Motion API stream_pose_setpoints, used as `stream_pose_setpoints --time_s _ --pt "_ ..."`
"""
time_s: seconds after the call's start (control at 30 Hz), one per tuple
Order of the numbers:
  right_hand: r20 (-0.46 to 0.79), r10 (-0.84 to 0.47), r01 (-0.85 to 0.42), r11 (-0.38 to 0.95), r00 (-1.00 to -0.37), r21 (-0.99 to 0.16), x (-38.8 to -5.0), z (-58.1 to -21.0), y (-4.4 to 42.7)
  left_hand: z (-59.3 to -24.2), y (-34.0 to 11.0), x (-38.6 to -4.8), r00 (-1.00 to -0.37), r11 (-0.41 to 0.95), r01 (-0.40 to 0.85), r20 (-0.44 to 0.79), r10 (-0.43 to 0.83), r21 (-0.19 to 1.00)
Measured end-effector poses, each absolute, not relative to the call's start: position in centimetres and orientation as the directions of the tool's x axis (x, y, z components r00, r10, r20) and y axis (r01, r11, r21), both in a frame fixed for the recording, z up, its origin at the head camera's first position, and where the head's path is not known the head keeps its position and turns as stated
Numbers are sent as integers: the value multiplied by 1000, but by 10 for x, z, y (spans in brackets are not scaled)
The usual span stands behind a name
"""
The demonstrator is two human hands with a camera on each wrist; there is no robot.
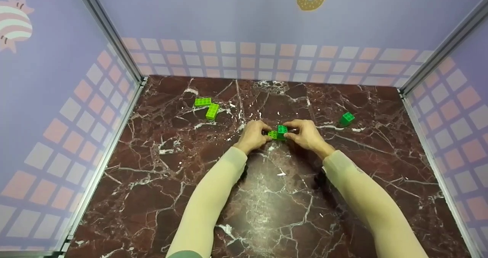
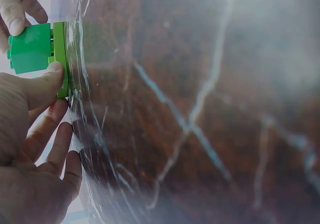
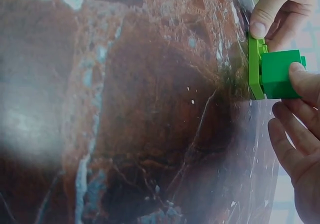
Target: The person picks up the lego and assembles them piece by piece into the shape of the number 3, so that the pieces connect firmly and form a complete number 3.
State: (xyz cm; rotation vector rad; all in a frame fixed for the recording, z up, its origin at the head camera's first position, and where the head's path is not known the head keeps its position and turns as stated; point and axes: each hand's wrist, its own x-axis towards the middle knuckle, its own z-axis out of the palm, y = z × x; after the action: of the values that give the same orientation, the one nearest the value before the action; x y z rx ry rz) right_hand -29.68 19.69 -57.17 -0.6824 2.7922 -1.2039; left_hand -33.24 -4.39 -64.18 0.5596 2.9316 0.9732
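Near the middle of the table, my left hand (image 1: 252, 136) pinches one end of a flat lime-green toy brick (image 1: 272, 134) between thumb and fingers. My right hand (image 1: 307, 136) grips a taller dark green toy brick (image 1: 282, 129) by its sides. That dark brick (image 3: 280, 74) sits over the other end of the lime brick (image 3: 255, 67). In the left wrist view, a narrow gap with studs shows between the dark brick (image 2: 31, 49) and the lime brick (image 2: 60, 49). The lime brick lies flat at the tabletop.
Two more lime-green bricks, one (image 1: 203, 101) and another (image 1: 212, 111), lie close together at the back left. Another dark green brick (image 1: 347, 119) stands to the right. Patterned walls enclose the marbled tabletop (image 1: 267, 197) at the back and both sides.
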Motion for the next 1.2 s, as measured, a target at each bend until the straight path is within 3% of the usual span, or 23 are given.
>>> stream_pose_setpoints --time_s 0.77,1.2 --pt "239 -470 -516 647 -850 -562 -297 -576 194 -643 -43 -338 -929 771 349 90 358 532" --pt "213 -453 -483 644 -866 -593 -296 -575 194 -604 -40 -316 -951 720 252 27 309 646"
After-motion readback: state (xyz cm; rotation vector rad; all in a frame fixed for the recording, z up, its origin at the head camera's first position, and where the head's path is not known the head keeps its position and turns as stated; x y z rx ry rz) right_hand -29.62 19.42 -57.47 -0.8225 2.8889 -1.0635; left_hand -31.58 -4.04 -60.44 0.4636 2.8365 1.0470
